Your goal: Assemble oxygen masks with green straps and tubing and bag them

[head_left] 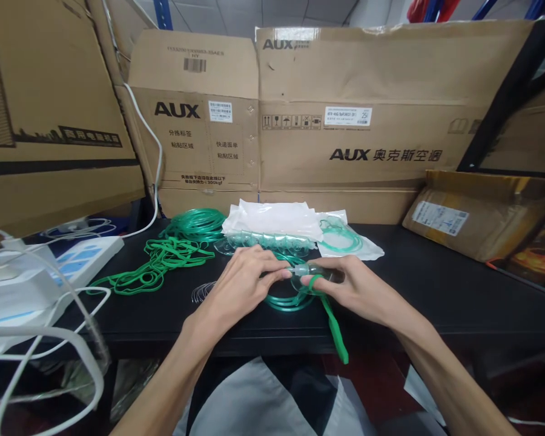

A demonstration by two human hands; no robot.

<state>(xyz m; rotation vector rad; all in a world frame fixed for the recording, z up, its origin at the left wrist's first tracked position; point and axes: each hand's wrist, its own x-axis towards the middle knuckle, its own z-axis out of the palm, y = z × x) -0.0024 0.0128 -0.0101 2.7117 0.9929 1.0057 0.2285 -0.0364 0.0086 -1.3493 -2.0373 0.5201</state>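
- Black table spans the frame's middle.
- Green strap hangs lower centre.
- Clear mask sits at centre, within the right hand's closed grip; left hand pinches its connector's left end.
- White packets lie beyond.

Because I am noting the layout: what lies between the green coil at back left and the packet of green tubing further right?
The head view shows a pile of white packets there, with clear plastic pieces along its front.
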